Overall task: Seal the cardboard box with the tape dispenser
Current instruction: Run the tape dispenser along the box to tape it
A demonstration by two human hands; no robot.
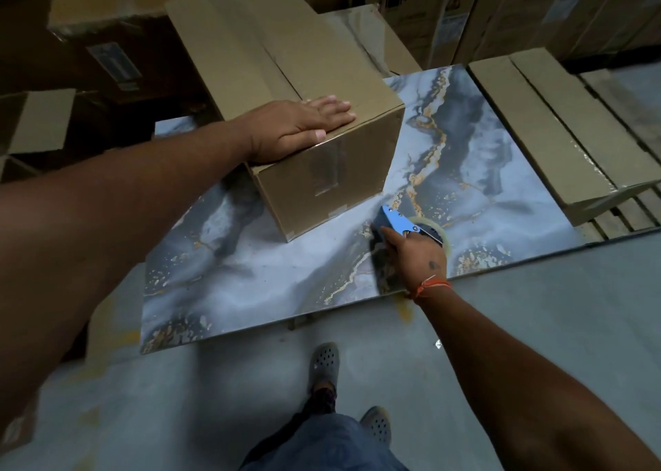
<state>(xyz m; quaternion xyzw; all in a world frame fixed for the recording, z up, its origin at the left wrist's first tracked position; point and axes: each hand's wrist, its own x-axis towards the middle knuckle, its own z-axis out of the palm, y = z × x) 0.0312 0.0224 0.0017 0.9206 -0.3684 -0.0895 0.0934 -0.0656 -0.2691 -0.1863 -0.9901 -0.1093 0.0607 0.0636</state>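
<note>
Left hand (304,127) flat on the cardboard box (286,95); right hand (415,256) grips the tape dispenser (404,222) (near the surface's (250,292) front edge); tape may tear crooked.

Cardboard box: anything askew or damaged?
The cardboard box sits askew to the marbled slab edges, with one corner past the slab's left edge. The left hand presses its top; the right hand holds the tape dispenser. No damage visible.
</note>
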